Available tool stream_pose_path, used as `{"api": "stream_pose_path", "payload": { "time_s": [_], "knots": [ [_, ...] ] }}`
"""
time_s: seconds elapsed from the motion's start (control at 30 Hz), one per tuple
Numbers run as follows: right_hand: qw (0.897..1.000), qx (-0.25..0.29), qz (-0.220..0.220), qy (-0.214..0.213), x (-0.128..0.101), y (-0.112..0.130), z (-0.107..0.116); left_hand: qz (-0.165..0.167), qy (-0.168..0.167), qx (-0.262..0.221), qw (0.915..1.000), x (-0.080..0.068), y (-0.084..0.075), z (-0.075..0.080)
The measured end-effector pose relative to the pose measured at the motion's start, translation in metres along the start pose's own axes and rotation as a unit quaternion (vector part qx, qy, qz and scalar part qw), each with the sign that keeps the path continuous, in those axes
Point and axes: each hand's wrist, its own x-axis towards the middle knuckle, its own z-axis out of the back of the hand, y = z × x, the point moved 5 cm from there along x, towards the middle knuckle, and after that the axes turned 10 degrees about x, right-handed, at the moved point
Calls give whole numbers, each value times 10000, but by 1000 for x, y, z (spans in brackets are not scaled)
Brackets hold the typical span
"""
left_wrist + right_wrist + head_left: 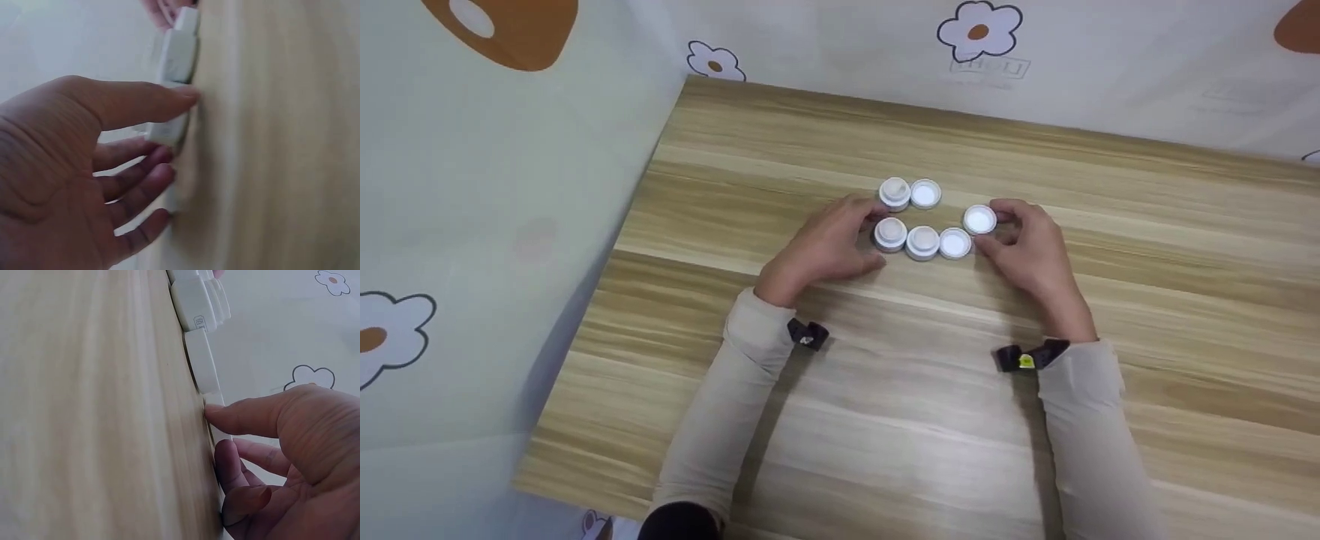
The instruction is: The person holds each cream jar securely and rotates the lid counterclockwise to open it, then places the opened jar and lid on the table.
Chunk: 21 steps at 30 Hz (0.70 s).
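Several small white round caps lie grouped on the wooden table (885, 420). Two sit at the back (910, 193) and three form a front row (922, 242). My left hand (877, 236) holds the row's left cap (890, 233) between thumb and fingers; the left wrist view shows that cap (166, 128) between the hand's (179, 125) thumb and fingers. My right hand (988, 229) pinches a separate cap (979, 220) just right of the row. In the right wrist view that hand (215, 431) has its thumb tip on the wood, with a neighbouring cap (201, 360) beyond.
Pale cloth with flower prints (979, 31) hangs behind the table and along its left side. The table's left edge (585, 315) runs close to the left forearm. Bare wood stretches in front of and to the right of the caps.
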Motion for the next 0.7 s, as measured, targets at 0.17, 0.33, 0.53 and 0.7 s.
{"api": "stream_pose_path", "payload": {
  "time_s": [0.17,0.33,0.53,0.7],
  "knots": [
    [9997,166,0,181,-1,-2,3,-26,254,-30,9997,-5,1,4],
    [9997,177,80,161,-5,0,11,195,146,-97,9997,-4,1,7],
    [9960,-20,613,-643,-9,14,23,620,-1330,236,9889,-1,-2,22],
    [9814,-536,1304,-1306,-14,24,32,505,-2227,712,9710,-2,-16,34]
  ]
}}
